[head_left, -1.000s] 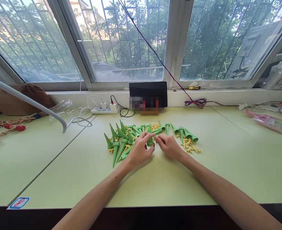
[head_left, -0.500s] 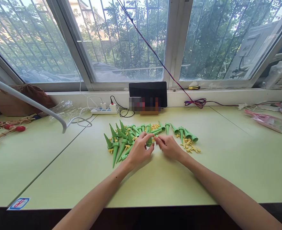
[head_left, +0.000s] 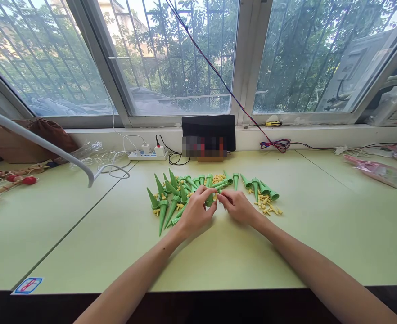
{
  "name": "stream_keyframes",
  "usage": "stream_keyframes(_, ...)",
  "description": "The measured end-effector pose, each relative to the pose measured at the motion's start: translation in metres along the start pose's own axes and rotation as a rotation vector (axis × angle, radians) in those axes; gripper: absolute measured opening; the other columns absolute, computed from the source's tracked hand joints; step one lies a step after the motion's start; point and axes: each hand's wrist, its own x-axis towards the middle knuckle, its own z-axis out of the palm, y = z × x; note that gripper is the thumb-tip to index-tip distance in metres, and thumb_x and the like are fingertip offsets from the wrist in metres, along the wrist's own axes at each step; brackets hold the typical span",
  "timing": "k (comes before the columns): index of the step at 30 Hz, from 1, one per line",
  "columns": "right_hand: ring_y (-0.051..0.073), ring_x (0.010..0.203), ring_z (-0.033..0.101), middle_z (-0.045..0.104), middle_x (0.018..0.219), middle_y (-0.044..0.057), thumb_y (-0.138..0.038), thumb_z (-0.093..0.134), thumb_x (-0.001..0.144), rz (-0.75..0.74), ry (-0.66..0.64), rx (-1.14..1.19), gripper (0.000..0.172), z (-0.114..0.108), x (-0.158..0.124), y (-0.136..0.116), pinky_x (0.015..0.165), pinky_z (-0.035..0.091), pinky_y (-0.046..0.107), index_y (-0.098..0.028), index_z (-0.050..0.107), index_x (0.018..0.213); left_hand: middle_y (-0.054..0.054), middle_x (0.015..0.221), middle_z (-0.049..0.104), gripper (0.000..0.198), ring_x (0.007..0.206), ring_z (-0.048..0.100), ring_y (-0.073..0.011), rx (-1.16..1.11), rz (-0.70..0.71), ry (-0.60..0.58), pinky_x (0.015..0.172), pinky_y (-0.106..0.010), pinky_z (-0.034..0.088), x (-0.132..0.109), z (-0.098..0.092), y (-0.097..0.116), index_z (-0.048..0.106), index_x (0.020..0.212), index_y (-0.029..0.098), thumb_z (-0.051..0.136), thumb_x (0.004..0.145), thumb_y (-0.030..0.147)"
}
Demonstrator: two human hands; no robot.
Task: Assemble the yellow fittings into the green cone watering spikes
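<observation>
My left hand (head_left: 196,210) is closed around a green plastic cone spike (head_left: 210,194), held upright at the middle of the pale green table (head_left: 218,256). My right hand (head_left: 239,206) meets it from the right, fingers pinched at the spike's lower end on something small I cannot make out. Behind and left of the hands lies a pile of several more green spikes (head_left: 167,198). Small yellow plastic pieces (head_left: 266,205) are scattered to the right, beside a few more green spikes (head_left: 259,185).
A dark tablet (head_left: 208,131) leans against the window sill behind the pile. A white power strip (head_left: 147,155) with cables lies to its left. A white curved tube (head_left: 39,143) reaches in from the left. Wooden and red toys (head_left: 9,179) lie far left; plastic bags (head_left: 377,171) lie far right.
Both hands stay together at the same spot; only slight finger shifts on the spike show.
</observation>
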Motion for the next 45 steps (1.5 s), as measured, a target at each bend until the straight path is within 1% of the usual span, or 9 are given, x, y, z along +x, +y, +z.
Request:
stream_keyframes(5, 0.014, 0.061, 0.047, 0.056, 0.069, 0.000, -0.032, 0.052, 0.096, -0.037, 0.005, 0.015, 0.023, -0.0008, 0.0000, -0.0009, 0.058, 0.036, 0.026, -0.019, 0.053, 0.078, -0.003, 0.098, 0.057, 0.030, 0.073, 0.055, -0.0120, 0.002, -0.009, 0.005, 0.063, -0.024, 0.049, 0.0000, -0.0006, 0.0013, 0.063, 0.116, 0.022, 0.058, 0.088, 0.017)
stream_keyframes(10, 0.013, 0.055, 0.042, 0.049, 0.059, -0.002, -0.030, 0.045, 0.099, -0.022, -0.004, -0.038, 0.036, 0.0009, 0.0003, 0.0026, 0.055, 0.029, 0.027, -0.019, 0.044, 0.064, -0.003, 0.097, 0.057, 0.027, 0.073, 0.055, -0.0120, -0.011, 0.002, -0.007, 0.061, -0.023, 0.049, -0.0006, 0.0003, 0.0016, 0.064, 0.114, 0.022, 0.058, 0.088, 0.017)
stream_keyframes(15, 0.013, 0.056, 0.045, 0.052, 0.060, -0.001, -0.035, 0.041, 0.102, 0.016, -0.018, -0.044, 0.039, 0.0007, 0.0001, 0.0019, 0.056, 0.030, 0.027, -0.019, 0.049, 0.066, -0.003, 0.098, 0.057, 0.028, 0.072, 0.056, -0.0113, -0.033, 0.000, -0.016, 0.061, -0.023, 0.050, 0.0000, -0.0001, 0.0019, 0.064, 0.115, 0.024, 0.057, 0.089, 0.017)
stream_keyframes(20, 0.014, 0.061, 0.048, 0.058, 0.072, 0.000, -0.031, 0.053, 0.096, -0.016, -0.002, 0.014, 0.018, 0.0003, -0.0005, 0.0015, 0.058, 0.035, 0.026, -0.019, 0.055, 0.082, -0.004, 0.099, 0.059, 0.030, 0.084, 0.060, -0.0151, 0.022, -0.018, 0.027, 0.071, -0.026, 0.051, 0.0012, -0.0023, 0.0024, 0.065, 0.115, 0.023, 0.058, 0.087, 0.015)
stream_keyframes(22, 0.014, 0.062, 0.048, 0.057, 0.073, 0.000, -0.027, 0.054, 0.094, -0.030, 0.006, 0.015, 0.015, 0.0007, -0.0007, 0.0025, 0.058, 0.036, 0.026, -0.019, 0.054, 0.082, -0.004, 0.099, 0.060, 0.029, 0.086, 0.060, -0.0160, 0.037, -0.021, 0.023, 0.073, -0.027, 0.051, 0.0013, -0.0027, 0.0018, 0.065, 0.115, 0.023, 0.058, 0.088, 0.015)
stream_keyframes(29, 0.012, 0.056, 0.038, 0.043, 0.059, -0.003, -0.027, 0.045, 0.098, -0.034, -0.022, -0.047, 0.034, 0.0026, -0.0006, 0.0058, 0.055, 0.027, 0.027, -0.020, 0.039, 0.065, -0.004, 0.099, 0.060, 0.027, 0.088, 0.060, -0.0164, 0.033, 0.009, 0.003, 0.080, -0.030, 0.050, 0.0002, -0.0019, -0.0003, 0.066, 0.113, 0.023, 0.059, 0.089, 0.015)
stream_keyframes(35, 0.013, 0.057, 0.044, 0.052, 0.061, -0.001, -0.031, 0.040, 0.101, 0.006, -0.067, -0.073, 0.037, 0.0023, -0.0009, 0.0052, 0.057, 0.030, 0.027, -0.019, 0.047, 0.067, -0.003, 0.098, 0.060, 0.026, 0.087, 0.060, -0.0156, 0.012, 0.015, 0.006, 0.079, -0.029, 0.049, 0.0015, -0.0024, -0.0005, 0.067, 0.111, 0.022, 0.058, 0.088, 0.013)
stream_keyframes(41, 0.014, 0.062, 0.048, 0.059, 0.073, 0.001, -0.032, 0.055, 0.095, -0.029, -0.024, -0.010, 0.018, 0.0019, -0.0009, 0.0019, 0.057, 0.035, 0.026, -0.019, 0.054, 0.082, -0.003, 0.097, 0.059, 0.032, 0.086, 0.059, -0.0157, 0.020, -0.018, -0.006, 0.079, -0.028, 0.049, 0.0010, -0.0034, -0.0006, 0.067, 0.113, 0.024, 0.058, 0.086, 0.011)
stream_keyframes(45, 0.014, 0.063, 0.048, 0.056, 0.070, 0.000, -0.023, 0.052, 0.095, -0.042, -0.020, -0.024, 0.019, 0.0025, -0.0011, 0.0021, 0.060, 0.035, 0.026, -0.020, 0.050, 0.077, -0.003, 0.094, 0.058, 0.028, 0.082, 0.059, -0.0158, 0.025, -0.021, -0.046, 0.078, -0.029, 0.050, 0.0001, -0.0026, -0.0004, 0.068, 0.113, 0.024, 0.058, 0.088, 0.015)
